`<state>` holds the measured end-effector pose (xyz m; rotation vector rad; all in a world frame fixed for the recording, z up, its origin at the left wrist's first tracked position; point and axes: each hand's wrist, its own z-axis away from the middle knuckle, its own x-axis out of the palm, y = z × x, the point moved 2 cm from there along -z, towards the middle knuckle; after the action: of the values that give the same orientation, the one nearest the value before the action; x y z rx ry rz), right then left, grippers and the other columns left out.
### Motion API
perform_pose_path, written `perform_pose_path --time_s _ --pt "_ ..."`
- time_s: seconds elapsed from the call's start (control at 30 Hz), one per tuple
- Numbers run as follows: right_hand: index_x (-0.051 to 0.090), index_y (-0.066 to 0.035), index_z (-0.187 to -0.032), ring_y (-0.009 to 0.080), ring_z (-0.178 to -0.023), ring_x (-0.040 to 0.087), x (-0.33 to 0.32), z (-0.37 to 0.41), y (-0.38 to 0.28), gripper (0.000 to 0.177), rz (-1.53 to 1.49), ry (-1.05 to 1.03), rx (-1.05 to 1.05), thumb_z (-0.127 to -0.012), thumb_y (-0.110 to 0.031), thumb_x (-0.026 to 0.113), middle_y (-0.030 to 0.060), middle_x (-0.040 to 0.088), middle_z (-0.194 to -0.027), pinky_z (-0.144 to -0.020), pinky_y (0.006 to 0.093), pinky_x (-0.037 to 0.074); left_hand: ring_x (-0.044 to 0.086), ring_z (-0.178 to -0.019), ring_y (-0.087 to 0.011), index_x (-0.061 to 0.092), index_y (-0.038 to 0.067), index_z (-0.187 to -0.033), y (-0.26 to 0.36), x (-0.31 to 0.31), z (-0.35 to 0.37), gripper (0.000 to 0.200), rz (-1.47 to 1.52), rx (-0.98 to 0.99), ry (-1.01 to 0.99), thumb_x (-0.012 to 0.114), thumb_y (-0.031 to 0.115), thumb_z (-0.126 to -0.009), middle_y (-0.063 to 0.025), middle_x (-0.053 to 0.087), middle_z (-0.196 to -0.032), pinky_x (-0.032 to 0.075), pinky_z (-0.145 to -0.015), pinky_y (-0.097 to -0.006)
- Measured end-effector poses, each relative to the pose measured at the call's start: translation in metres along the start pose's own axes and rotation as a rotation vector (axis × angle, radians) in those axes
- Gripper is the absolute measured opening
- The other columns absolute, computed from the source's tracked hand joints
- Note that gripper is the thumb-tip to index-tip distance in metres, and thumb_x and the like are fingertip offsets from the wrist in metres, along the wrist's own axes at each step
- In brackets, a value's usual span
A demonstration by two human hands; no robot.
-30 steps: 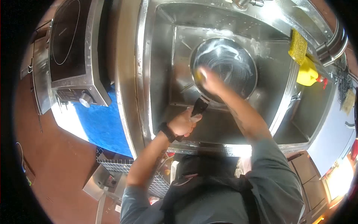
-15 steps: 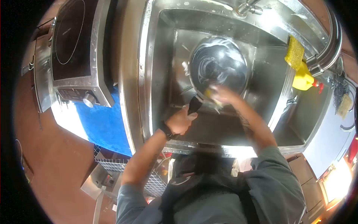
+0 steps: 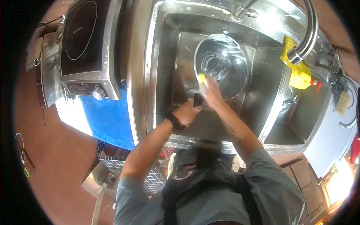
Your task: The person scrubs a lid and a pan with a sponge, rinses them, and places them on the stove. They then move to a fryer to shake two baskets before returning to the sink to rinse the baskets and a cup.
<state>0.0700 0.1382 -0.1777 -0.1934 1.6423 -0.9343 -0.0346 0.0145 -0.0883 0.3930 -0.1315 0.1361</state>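
In the head view a dark frying pan (image 3: 228,60) lies tilted in the large sink basin (image 3: 183,48), white suds smeared over its inside. My left hand (image 3: 187,111) is closed around the pan's black handle, near the front of the basin. My right hand (image 3: 212,92), slightly blurred, holds a yellow sponge (image 3: 202,78) at the pan's near-left rim. Part of the sponge is hidden by the fingers.
A chrome faucet (image 3: 309,33) arches over the right side. A yellow scouring pad (image 3: 288,52) and a yellow bottle (image 3: 300,77) with a red cap sit on the divider by a smaller basin (image 3: 292,127). An induction cooker (image 3: 84,41) and a blue cloth (image 3: 108,116) are at left.
My right hand has moved with the sponge to the left and up along the pan's rim. My left hand keeps its hold on the handle. The view has shifted slightly.
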Motion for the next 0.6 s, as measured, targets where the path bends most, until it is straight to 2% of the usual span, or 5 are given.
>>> perform_pose_path --time_s 0.13,0.3,0.4,0.5,0.6 --pt "0.066 -0.006 -0.109 0.0312 -0.120 0.057 -0.039 0.053 0.042 0.023 -0.011 -0.365 0.123 -0.091 -0.009 0.053 0.0152 0.060 -0.128 -0.104 0.0443 0.046 0.044 -0.047 -0.0120 0.034 -0.005 -0.129 -0.003 0.000 0.007 0.046 0.326 -0.008 -0.048 0.056 0.022 -0.100 -0.0073 0.055 -0.071 0.038 -0.040 -0.0292" --pt "0.061 -0.003 -0.120 0.0339 -0.109 0.064 -0.017 0.076 0.041 0.029 0.041 -0.261 0.357 -0.095 -0.014 0.051 0.0148 0.065 -0.122 -0.100 0.0423 0.049 0.038 -0.048 -0.0073 0.036 0.014 -0.129 0.001 0.016 0.007 0.035 0.408 -0.070 -0.095 0.056 0.026 -0.102 0.0022 0.040 -0.067 0.030 -0.039 -0.0239" --pt "0.054 -0.002 -0.132 0.0398 -0.118 0.059 -0.019 0.061 -0.016 0.039 -0.202 0.235 0.246 -0.095 -0.015 0.054 0.0251 0.064 -0.122 -0.108 0.0477 0.041 0.036 -0.047 -0.0069 0.039 0.017 -0.120 0.004 0.019 0.003 0.026 0.501 -0.073 -0.111 0.055 0.027 -0.102 0.0029 0.039 -0.067 0.027 -0.038 -0.0238" --pt "0.055 -0.003 -0.130 0.0397 -0.124 0.054 -0.025 0.081 0.049 0.036 0.064 -0.131 0.088 -0.096 -0.013 0.053 0.0237 0.062 -0.126 -0.112 0.0483 0.038 0.034 -0.046 -0.0064 0.041 0.018 -0.108 0.001 0.008 0.008 0.017 0.607 -0.137 -0.133 0.055 0.027 -0.102 0.0038 0.039 -0.067 0.024 -0.038 -0.0239" --pt "0.059 -0.007 -0.126 0.0383 -0.125 0.053 -0.024 0.097 0.118 0.032 0.233 -0.235 0.333 -0.098 -0.018 0.048 0.0173 0.062 -0.128 -0.116 0.0447 0.033 0.034 -0.046 -0.0060 0.041 0.017 -0.095 -0.008 0.001 0.011 0.019 0.627 -0.143 -0.133 0.055 0.027 -0.102 0.0051 0.039 -0.066 0.022 -0.038 -0.0235"
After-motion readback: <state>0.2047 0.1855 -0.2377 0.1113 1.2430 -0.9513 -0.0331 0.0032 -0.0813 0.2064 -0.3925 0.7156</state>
